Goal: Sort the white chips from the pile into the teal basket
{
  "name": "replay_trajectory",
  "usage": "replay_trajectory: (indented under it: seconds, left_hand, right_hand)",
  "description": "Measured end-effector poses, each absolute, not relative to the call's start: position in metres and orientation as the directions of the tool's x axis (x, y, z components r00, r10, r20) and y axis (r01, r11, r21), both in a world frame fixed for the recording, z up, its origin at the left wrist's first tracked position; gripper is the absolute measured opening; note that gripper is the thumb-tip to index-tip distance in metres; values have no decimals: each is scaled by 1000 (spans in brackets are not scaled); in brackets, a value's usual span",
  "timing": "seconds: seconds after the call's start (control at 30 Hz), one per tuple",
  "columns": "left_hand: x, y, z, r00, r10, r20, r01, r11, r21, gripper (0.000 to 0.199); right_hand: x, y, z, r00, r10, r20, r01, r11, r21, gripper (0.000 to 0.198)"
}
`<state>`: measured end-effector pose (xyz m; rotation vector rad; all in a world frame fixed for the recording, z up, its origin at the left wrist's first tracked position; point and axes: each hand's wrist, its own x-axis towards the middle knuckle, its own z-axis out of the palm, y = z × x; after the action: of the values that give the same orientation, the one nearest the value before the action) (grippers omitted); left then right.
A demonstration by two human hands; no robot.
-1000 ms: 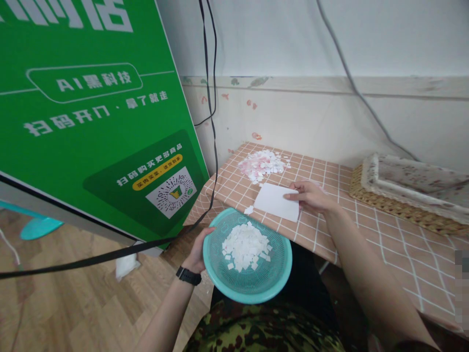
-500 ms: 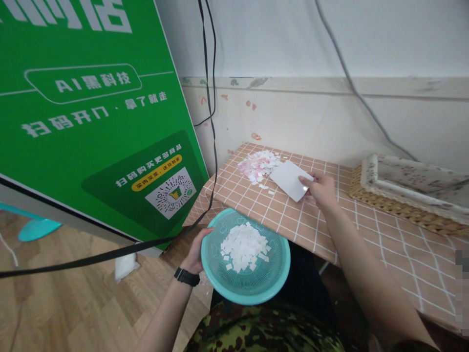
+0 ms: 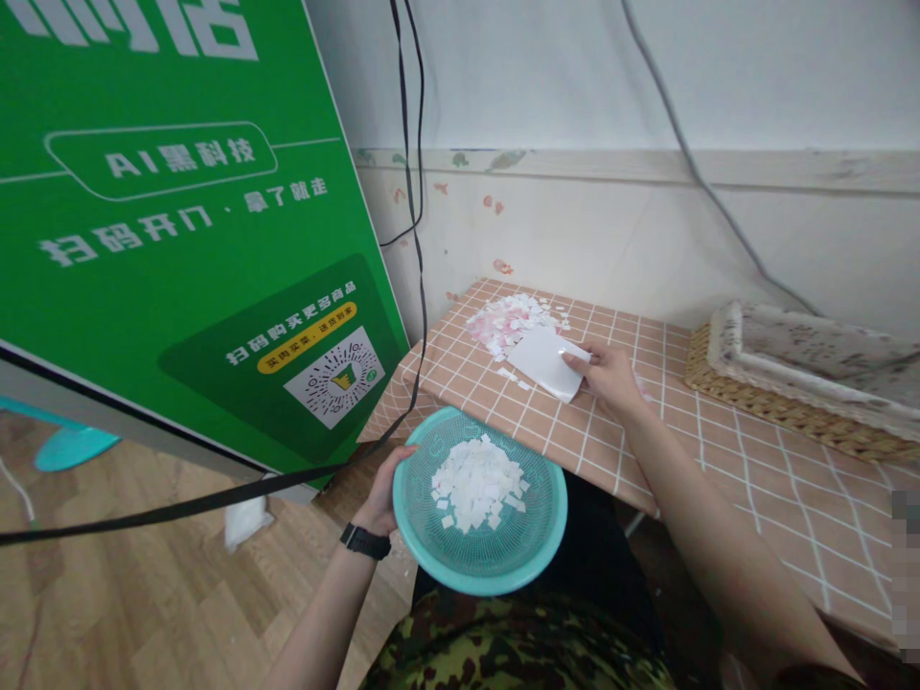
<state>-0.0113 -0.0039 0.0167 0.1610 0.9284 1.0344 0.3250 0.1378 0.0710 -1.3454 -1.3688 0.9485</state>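
My left hand (image 3: 386, 491) grips the left rim of a teal plastic colander (image 3: 528, 565), just below the table's front edge. Small white paper pieces (image 3: 480, 482) are heaped in the colander. Over the table, my right hand (image 3: 608, 374) is closed on the right end of a flat white card (image 3: 546, 362). The card's far left edge meets a loose pile of white and pink paper scraps (image 3: 514, 319) on the tabletop. A few scraps lie just in front of the card. The fingers under the card are hidden.
A checked brown cloth covers the table (image 3: 725, 460). To the right stands a lined wicker basket (image 3: 762, 407). A green sign panel (image 3: 179, 316) fills the left side, with a black strap (image 3: 216, 498) hanging across it. A white bag (image 3: 246, 522) lies on the wooden floor.
My right hand has moved the card left and slightly toward the table's front edge, along the near side of the pile. My left hand and the colander have barely moved.
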Motion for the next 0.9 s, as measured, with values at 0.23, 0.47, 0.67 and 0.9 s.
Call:
replay_trajectory:
  seconds: [0.23, 0.47, 0.67, 0.9]
  left_hand:
    - [-14, -3, 16, 195, 803, -563, -690, 520, 504, 20]
    - [-15, -3, 11, 217, 822, -526, -669, 518, 533, 23]
    - [-19, -3, 3, 247, 826, -506, -662, 525, 535, 26]
    - [-20, -2, -2, 217, 814, -539, -663, 528, 531, 24]
  right_hand:
    - [315, 129, 76, -71, 997, 0, 263, 19, -965, 38]
    - [286, 99, 85, -475, 872, -119, 277, 19, -961, 33]
    - [289, 110, 82, -258, 965, 46, 215, 103, -971, 38]
    - [319, 132, 77, 151, 880, 450, 684, 236, -690, 44]
